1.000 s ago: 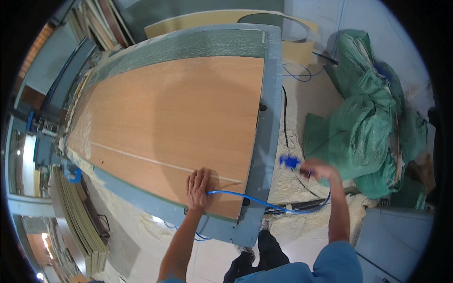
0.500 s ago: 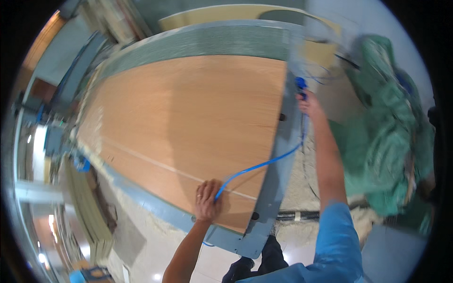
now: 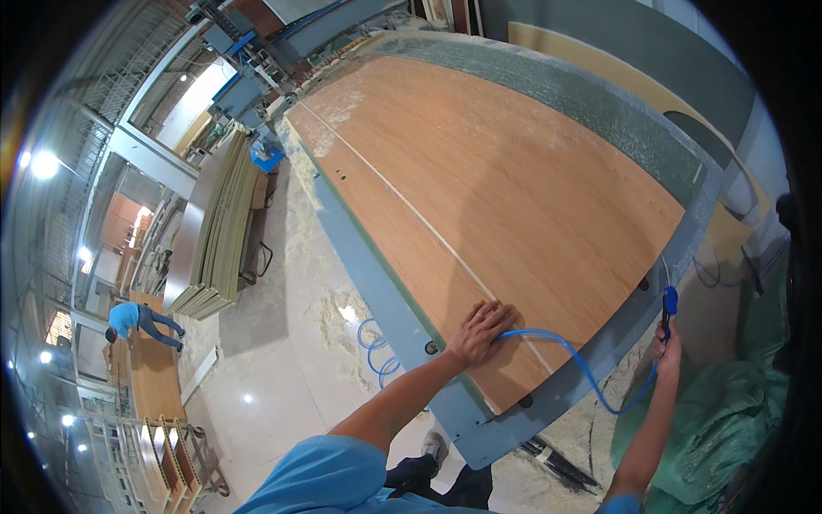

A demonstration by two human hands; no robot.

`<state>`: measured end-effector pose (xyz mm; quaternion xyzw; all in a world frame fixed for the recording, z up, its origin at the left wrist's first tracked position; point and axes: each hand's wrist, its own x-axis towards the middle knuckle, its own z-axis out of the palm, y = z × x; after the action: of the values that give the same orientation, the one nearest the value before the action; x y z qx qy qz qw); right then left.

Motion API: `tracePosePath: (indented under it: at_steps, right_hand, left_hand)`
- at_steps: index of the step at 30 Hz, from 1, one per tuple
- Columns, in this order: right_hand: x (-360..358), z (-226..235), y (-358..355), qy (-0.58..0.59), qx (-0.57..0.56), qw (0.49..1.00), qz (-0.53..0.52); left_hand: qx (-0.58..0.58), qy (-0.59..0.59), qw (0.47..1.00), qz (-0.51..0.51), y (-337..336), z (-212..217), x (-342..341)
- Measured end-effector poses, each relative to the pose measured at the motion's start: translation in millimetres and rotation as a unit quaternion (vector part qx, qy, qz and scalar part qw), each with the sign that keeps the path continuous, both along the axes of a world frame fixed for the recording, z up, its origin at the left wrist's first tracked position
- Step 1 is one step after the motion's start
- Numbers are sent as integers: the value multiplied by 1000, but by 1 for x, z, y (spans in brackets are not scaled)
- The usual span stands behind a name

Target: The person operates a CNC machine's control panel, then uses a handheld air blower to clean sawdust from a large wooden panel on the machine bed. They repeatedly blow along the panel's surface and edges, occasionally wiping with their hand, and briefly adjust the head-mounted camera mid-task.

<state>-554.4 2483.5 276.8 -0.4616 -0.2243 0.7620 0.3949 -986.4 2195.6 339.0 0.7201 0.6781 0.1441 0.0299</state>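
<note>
My right hand (image 3: 667, 343) is closed around a blue air blow gun (image 3: 670, 301), whose thin nozzle points away over the right edge of the machine bed. From there a blue air hose (image 3: 586, 370) loops back across the wood-grain panel (image 3: 522, 197) to my left hand (image 3: 482, 332). That hand lies palm down near the panel's close end, with the hose caught under its thumb side; the palm itself is hidden. A pale straight line runs lengthwise along the panel, and whitish dust lies on its far left part.
Blue-grey machine bed (image 3: 377, 283) borders the panel. Machinery (image 3: 248, 64) stands at the far end. Left are stacked panels (image 3: 214, 227), coiled hose (image 3: 374, 347) and a bent-over person (image 3: 141, 321). Green sheeting (image 3: 719, 437) heaps at right; dust lies on the floor.
My view has swung left, so the panel now sits further right. The blow gun has come closer to me, toward the panel's near right corner. My left hand stays on the panel.
</note>
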Motion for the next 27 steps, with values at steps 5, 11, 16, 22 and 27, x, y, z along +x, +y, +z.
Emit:
tracePosePath:
  at_steps: [5,11,16,22,27]
  right_hand:
    - [-3,-3,-59,-23,-7,999,37]
    - [-9,-15,-117,-18,3,998,62]
    - [-8,-23,-144,-28,-81,996,39]
    - [-11,-21,-187,29,-40,996,74]
    - [-16,-8,-210,-5,-67,996,60]
  left_hand:
    - [2,-17,1000,2,-2,-1,0]
    - [7,-17,1000,2,-5,-3,-1]
    - [22,-14,1000,-1,-7,-8,-1]
    - [26,-23,999,0,-9,-8,-1]
    - [18,-21,1000,3,-10,-6,-1]
